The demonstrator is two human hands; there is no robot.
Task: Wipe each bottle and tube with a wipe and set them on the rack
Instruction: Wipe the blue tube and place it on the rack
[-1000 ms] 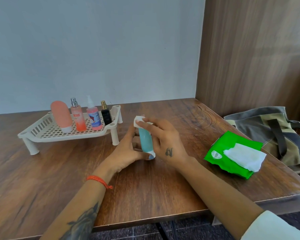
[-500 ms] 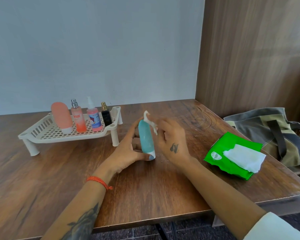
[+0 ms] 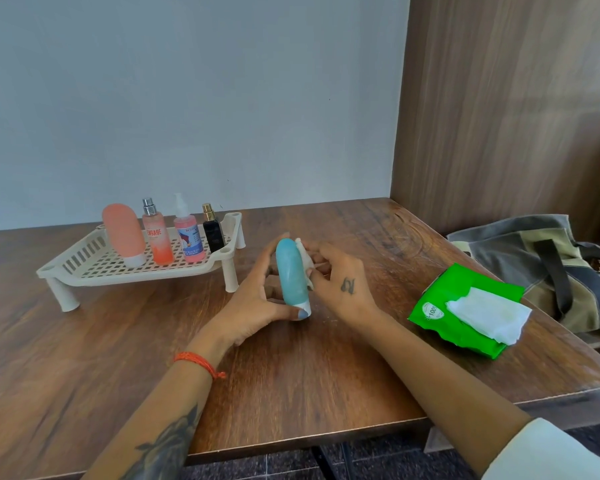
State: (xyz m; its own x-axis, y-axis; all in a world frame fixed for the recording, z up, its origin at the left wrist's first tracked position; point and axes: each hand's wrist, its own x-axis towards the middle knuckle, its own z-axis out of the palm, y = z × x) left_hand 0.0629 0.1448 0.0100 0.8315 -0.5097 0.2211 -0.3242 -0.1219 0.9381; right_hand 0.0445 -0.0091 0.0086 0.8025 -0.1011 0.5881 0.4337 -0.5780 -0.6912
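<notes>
A teal tube (image 3: 290, 273) stands cap-down on the wooden table, held upright by my left hand (image 3: 253, 303), thumb on its white cap. My right hand (image 3: 340, 285) pinches a small white wipe (image 3: 305, 263) against the tube's right side. On the white plastic rack (image 3: 94, 268) at the left stand a peach tube (image 3: 123, 235), an orange spray bottle (image 3: 156, 237), a pink pump bottle (image 3: 187, 237) and a small black bottle (image 3: 212, 233).
A green wipes pack (image 3: 447, 313) with one white wipe sticking out lies at the right. A grey-and-olive bag (image 3: 548, 265) sits beyond the table's right edge. A wood-panel wall rises on the right.
My right hand has slid the wipe from the tube's top down along its right side. The tube stays upright in my left hand.
</notes>
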